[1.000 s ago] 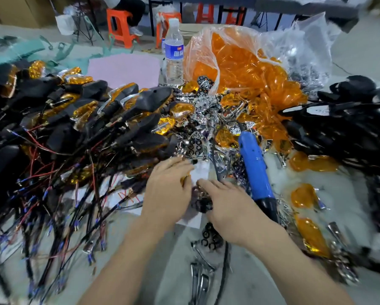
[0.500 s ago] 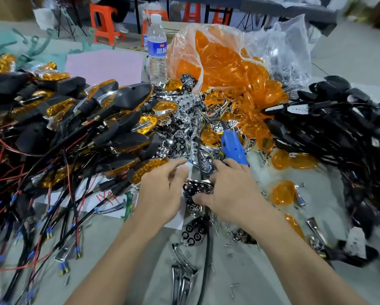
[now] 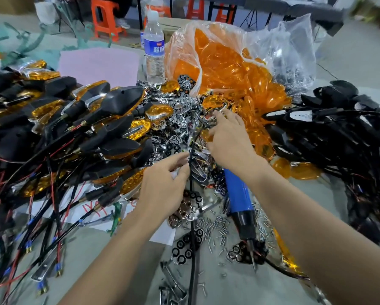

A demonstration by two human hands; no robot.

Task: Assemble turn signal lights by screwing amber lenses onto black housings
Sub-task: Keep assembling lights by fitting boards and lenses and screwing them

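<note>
My right hand [image 3: 228,139] reaches forward with its fingers spread over a heap of chrome reflector pieces [image 3: 184,113] and loose amber lenses [image 3: 259,137]; nothing is in it. My left hand [image 3: 162,186] is lower, its fingertips drawn together at a chrome piece beside a black cable [image 3: 190,194]. Whether it grips anything is hidden. A clear bag of amber lenses [image 3: 224,62] lies open behind the heap. Bare black housings [image 3: 338,128] with wires are piled at the right. Finished lights [image 3: 109,119] with amber lenses are stacked at the left.
A blue electric screwdriver [image 3: 237,194] lies under my right forearm, bit pointing toward me. Loose screws [image 3: 217,225] and black hex-patterned plates [image 3: 184,247] are scattered around it. A water bottle [image 3: 155,51] and a pink sheet [image 3: 98,62] sit at the back. Wires trail front left.
Both hands left the small chrome plate they held together near the table. My right hand moved forward into the heap and opened; the screwdriver shows uncovered beneath my arm.
</note>
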